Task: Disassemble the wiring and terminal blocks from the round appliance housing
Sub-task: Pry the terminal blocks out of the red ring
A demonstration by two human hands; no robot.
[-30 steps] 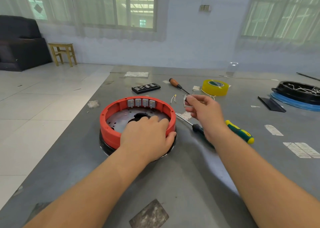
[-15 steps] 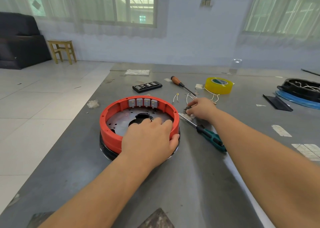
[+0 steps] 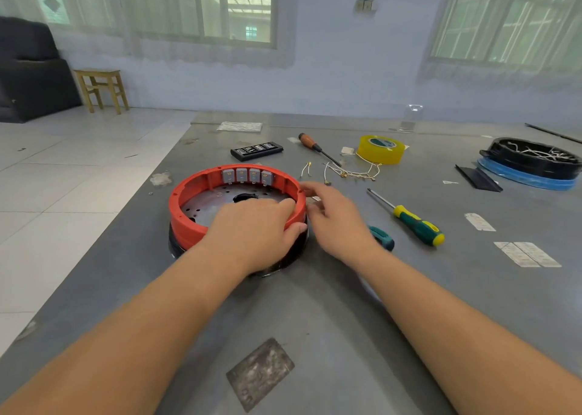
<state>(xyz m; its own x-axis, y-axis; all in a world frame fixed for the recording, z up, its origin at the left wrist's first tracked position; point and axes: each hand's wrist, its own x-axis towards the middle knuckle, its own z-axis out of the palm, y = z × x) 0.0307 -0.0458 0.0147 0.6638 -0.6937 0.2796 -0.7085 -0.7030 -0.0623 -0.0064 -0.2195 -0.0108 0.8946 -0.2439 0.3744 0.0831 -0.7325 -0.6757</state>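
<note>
Two screwdrivers with green and yellow handles lie right of the housing: one [image 3: 409,218] in plain sight with its shaft pointing away to the left, the other [image 3: 381,237] mostly hidden beneath the right hand [image 3: 338,222]. Farther back sit a wooden-handled screwdriver [image 3: 315,148], a black bit case [image 3: 256,151], a yellow tape roll [image 3: 381,149] and loose white wires [image 3: 349,172] with brass ends. A second black housing [image 3: 532,159], on a blue ring, stands at the far right.

The round orange housing [image 3: 189,213] sits flat near the table's left edge, open side up, over a black base. Four grey terminal blocks [image 3: 247,175] stand in a row on its far inner wall, facing the person. The left hand [image 3: 255,229] grips the near rim, fingers curled inside and thumb outside. The right hand hovers just beside the right rim, fingers spread and holding nothing.

The grey table [image 3: 330,320] bears worn label patches. Beyond it are pale floor tiles, a wooden stool [image 3: 100,89], a dark sofa [image 3: 28,71] and curtained windows.
</note>
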